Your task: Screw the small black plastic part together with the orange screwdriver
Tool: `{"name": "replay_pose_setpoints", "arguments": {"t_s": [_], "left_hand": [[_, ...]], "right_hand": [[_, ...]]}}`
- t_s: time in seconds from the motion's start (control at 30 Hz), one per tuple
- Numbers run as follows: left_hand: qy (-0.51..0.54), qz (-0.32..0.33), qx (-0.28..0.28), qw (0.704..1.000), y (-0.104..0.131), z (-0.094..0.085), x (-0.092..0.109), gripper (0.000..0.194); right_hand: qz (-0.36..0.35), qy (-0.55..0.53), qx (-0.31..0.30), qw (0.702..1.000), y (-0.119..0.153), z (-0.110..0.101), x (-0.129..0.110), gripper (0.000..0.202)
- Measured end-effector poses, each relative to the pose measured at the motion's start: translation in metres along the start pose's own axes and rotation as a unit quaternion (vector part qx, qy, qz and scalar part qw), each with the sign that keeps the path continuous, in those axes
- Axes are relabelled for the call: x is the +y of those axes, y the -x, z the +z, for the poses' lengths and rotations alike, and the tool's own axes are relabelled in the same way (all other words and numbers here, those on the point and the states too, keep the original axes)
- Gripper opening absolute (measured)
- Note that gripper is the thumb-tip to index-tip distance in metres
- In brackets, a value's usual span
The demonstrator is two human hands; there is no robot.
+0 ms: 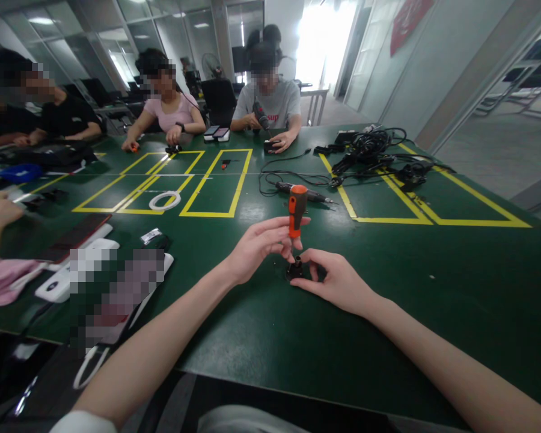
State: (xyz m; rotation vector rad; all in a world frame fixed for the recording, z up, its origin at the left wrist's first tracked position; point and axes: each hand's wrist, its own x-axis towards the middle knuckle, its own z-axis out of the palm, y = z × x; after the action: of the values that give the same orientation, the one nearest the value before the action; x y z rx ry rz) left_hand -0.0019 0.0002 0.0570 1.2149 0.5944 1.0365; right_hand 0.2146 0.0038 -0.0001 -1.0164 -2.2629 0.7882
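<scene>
In the head view, my left hand (256, 249) is closed around the lower part of a screwdriver (298, 207) with an orange and dark grey handle. The tool stands upright, its tip down at a small black round part (294, 272) on the green table. My right hand (331, 276) pinches that part from the right side, thumb and fingers at its edge. A short tube-like piece sticks up from the part. The screwdriver's tip is partly hidden by my left fingers.
A corded electric screwdriver (309, 192) lies beyond my hands. Tangled black cables (374, 153) are piled at the back right. A white tape roll (165, 200) lies inside yellow-taped outlines. Phones and a white power bank (79, 267) sit at left. Across the table a person (268, 99) holds a drill.
</scene>
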Motion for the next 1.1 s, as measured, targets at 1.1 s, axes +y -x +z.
{"name": "replay_pose_setpoints", "arguments": {"t_s": [1.1], "left_hand": [[0.045, -0.05, -0.022, 0.998, -0.0007, -0.0042, -0.0004, 0.048]], "right_hand": [[0.0, -0.011, -0.001, 1.0, 0.002, 0.0024, 0.0042, 0.02]]}}
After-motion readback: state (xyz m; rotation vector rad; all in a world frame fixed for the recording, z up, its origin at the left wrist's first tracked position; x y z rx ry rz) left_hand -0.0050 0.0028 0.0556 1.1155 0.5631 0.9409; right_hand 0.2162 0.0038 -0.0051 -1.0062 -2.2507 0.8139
